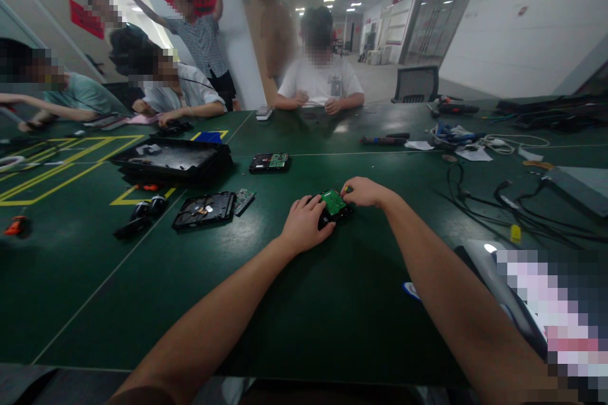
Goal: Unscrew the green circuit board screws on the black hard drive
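A hard drive (334, 203) lies on the green table in front of me, its green circuit board facing up. My left hand (305, 223) grips it from the left, fingers over the near and far edges, covering part of the drive. At the drive's right side my right hand (365, 192) is closed around a small screwdriver (349, 189); only a bit of its yellow and dark handle shows, and its tip is hidden. To the left lies another drive (204, 209) with a loose circuit board (244, 201) beside it. Further back is a third hard drive (269, 162).
A black tray-like case (173, 158) stands at the left. Black cables (475, 202), a metal box (582, 186) and a laptop (494, 291) occupy the right. Tools (384, 139) and blue-white cables (456, 135) lie farther back. A person (319, 79) sits opposite; others are at the left.
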A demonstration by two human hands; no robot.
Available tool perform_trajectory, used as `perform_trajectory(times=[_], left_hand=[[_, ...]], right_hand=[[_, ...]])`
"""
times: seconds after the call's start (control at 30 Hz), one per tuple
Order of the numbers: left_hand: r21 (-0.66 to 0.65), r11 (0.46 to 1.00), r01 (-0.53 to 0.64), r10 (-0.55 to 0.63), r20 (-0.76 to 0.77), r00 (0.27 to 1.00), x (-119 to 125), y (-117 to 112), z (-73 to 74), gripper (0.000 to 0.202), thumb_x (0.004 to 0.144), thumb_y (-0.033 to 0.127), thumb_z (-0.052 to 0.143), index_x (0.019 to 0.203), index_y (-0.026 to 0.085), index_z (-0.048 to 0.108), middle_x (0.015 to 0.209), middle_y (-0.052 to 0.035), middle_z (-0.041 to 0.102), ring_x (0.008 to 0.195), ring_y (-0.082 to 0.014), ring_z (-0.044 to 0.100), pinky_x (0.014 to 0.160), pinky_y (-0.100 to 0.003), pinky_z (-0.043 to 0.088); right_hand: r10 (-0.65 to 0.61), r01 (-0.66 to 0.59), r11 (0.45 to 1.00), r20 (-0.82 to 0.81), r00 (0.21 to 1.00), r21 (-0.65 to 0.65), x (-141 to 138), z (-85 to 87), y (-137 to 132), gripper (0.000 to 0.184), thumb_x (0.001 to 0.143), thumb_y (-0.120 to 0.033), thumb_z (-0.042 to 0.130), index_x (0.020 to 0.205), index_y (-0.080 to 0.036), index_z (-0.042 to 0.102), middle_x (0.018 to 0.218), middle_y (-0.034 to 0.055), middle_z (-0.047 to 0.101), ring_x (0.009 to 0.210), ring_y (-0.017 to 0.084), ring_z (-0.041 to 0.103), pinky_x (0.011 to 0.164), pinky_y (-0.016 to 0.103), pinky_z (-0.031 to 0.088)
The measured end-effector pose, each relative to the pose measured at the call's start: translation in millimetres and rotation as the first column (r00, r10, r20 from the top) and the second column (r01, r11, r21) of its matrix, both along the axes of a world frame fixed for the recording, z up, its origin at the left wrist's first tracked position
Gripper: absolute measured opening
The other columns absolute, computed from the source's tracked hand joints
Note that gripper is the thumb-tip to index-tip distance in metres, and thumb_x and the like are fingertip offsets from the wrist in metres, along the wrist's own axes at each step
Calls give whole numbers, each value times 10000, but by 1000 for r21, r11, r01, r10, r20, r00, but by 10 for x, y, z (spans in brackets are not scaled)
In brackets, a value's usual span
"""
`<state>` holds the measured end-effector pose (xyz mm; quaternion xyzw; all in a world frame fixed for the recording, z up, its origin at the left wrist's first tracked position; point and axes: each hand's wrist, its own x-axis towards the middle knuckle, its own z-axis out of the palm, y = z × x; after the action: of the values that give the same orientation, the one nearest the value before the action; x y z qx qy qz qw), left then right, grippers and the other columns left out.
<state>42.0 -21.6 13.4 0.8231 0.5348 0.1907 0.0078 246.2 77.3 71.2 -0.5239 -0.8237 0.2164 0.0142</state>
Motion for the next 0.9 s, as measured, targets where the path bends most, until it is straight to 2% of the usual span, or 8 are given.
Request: perform_trajectory(times=[0.17, 0.33, 0.43, 0.53, 0.7, 0.77, 0.9], left_hand=[[19, 998, -58, 56, 60, 997, 74, 9, -7, 521, 894, 606, 585, 1230, 213, 634, 1382, -124, 595, 1307, -341, 510, 1120, -531, 391], [16, 991, -136, 135, 57, 989, 150, 36, -73, 670, 787, 708, 678, 1227, 207, 616, 1465, -160, 523, 1354, -380, 474, 1128, -554, 374], [0, 996, -94, 93, 40, 995, 100, 74, -84, 652, 818, 707, 647, 1236, 208, 612, 1489, -163, 520, 1380, -374, 463, 1130, -559, 371], [-24, 1000, -3, 3, 26, 1000, -68, 149, -58, 683, 818, 721, 637, 1267, 207, 609, 1520, -159, 502, 1409, -360, 451, 1157, -547, 356], [-99, 960, 264, -260, 45, 964, -396, 276, 6, 700, 813, 642, 697, 1360, 223, 570, 1578, -118, 451, 1466, -286, 414, 1232, -469, 297], [-95, 960, 264, -259, 59, 964, -419, 282, 19, 673, 836, 621, 677, 1368, 222, 569, 1578, -114, 452, 1471, -280, 411, 1246, -478, 273], [-83, 985, 151, -146, 64, 987, -278, 239, 25, 543, 917, 611, 561, 1283, 216, 631, 1525, -104, 524, 1464, -274, 426, 1250, -500, 264]], right_hand=[[3, -3, 1000, 23, 1000, 4, -35, 0, 10, 283, 834, -241, 627, 1052, -181, 797, 1007, 81, 775, 823, 186, 700, 725, 229, 490], [-1, 2, 1000, 40, 999, -9, -41, 24, 14, 292, 817, -237, 631, 1046, -174, 802, 938, 85, 779, 800, 197, 703, 706, 236, 483], [-9, 10, 999, 30, 1000, -39, -38, 31, 1, 302, 824, -234, 614, 1058, -175, 795, 906, 79, 777, 739, 180, 696, 666, 238, 481], [0, 2, 997, 16, 1000, -82, -24, 36, -14, 271, 826, -242, 599, 993, -163, 796, 889, 83, 773, 691, 167, 684, 629, 246, 480], [49, -52, 981, -20, 999, -186, 35, 80, -37, 202, 830, -267, 600, 838, -150, 765, 833, 74, 759, 642, 152, 663, 569, 246, 467], [16, -25, 987, -53, 998, -161, 61, 115, -36, 217, 831, -275, 602, 893, -142, 762, 864, 84, 757, 676, 168, 671, 576, 256, 471], [-86, 83, 996, -191, 978, -28, 113, 202, -5, 293, 862, -258, 577, 1082, -139, 729, 990, 102, 756, 764, 186, 693, 639, 263, 493]])
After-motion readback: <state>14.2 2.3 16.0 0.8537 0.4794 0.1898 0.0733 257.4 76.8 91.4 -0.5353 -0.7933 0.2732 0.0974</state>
